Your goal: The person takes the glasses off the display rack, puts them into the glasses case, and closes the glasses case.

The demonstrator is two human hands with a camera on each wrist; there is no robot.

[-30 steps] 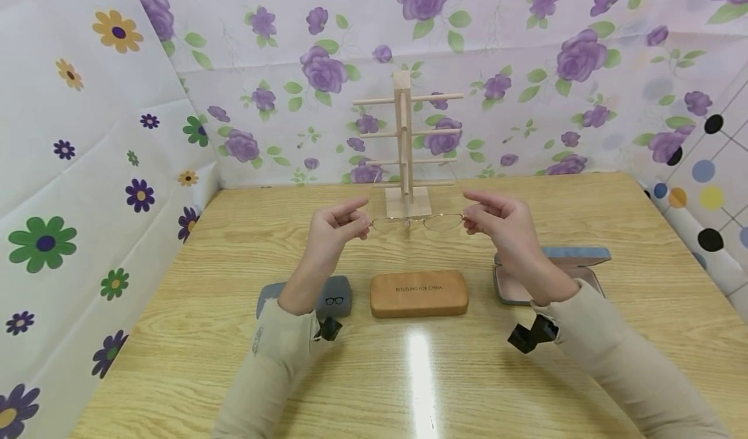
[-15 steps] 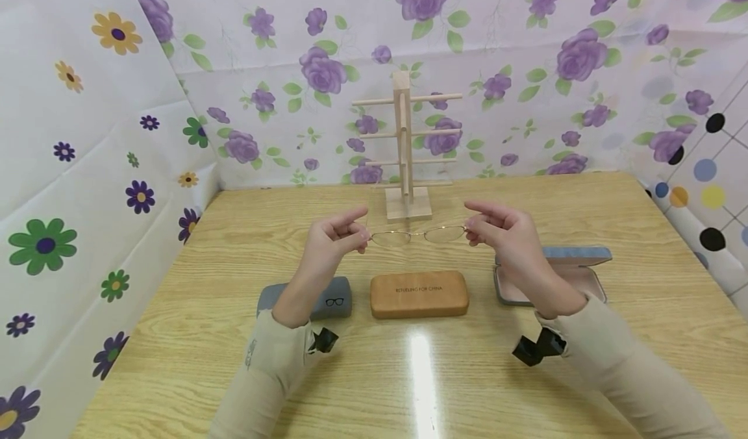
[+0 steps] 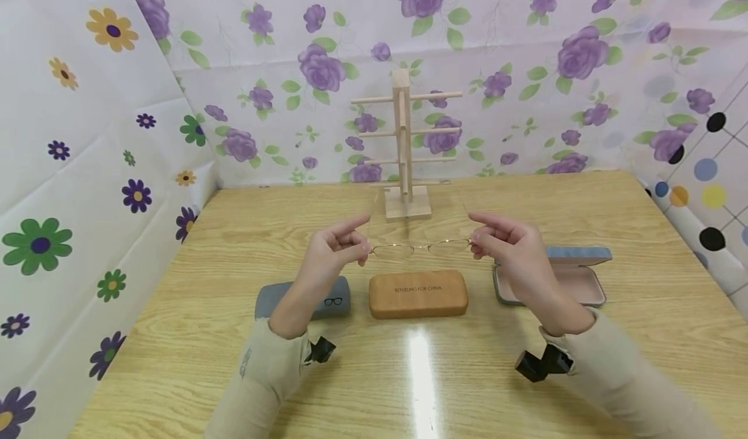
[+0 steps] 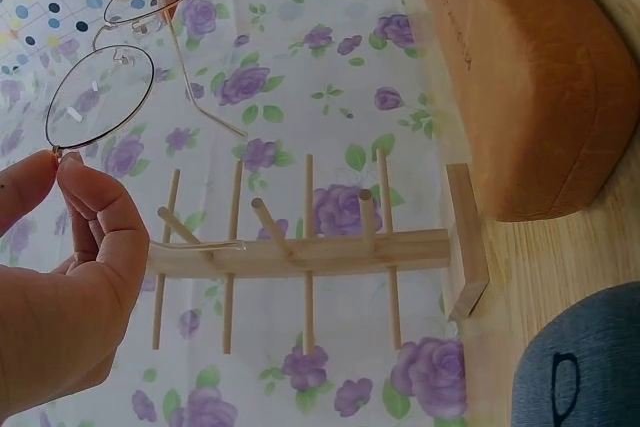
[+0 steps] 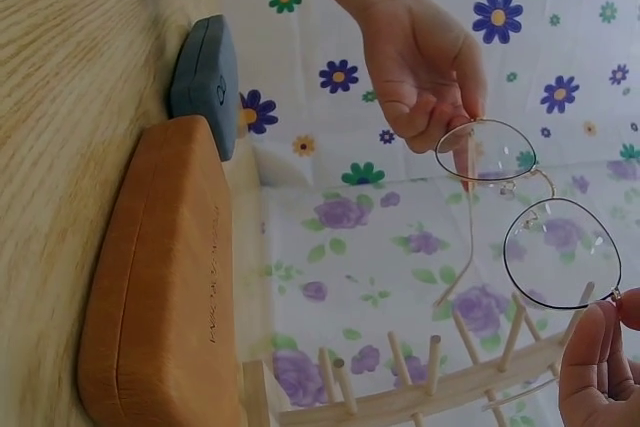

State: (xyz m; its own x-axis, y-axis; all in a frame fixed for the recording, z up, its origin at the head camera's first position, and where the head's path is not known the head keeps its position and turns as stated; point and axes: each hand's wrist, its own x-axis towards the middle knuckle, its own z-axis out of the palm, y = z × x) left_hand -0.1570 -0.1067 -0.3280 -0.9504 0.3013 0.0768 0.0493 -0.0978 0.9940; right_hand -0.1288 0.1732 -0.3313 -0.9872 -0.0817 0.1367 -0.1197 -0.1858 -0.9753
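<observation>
A pair of thin gold-framed eyeglasses point(image 3: 393, 250) is held up between my two hands, lenses toward me and temples pointing away. My left hand point(image 3: 336, 250) pinches the frame's left end between thumb and fingers. At the opposite end my right hand point(image 3: 511, 247) pinches the hinge corner the same way. The left wrist view shows the round lens point(image 4: 100, 97) right above the thumb and fingertips, with both temples unfolded. Below the glasses, the closed tan glasses case point(image 3: 418, 295) lies on the table, lettering facing up.
A wooden peg stand point(image 3: 403, 140) rises at the back of the table, its pegs bare. A closed blue-grey glasses case point(image 3: 336, 296) lies partly behind the left forearm. To the right, another case point(image 3: 575, 283) stands open, pink inside. Flowered cloth point(image 3: 263, 82) hangs behind.
Both hands have come down and nearer with the eyeglasses, from in front of the stand's base to just above the tan case. The grip at both ends stays the same.
</observation>
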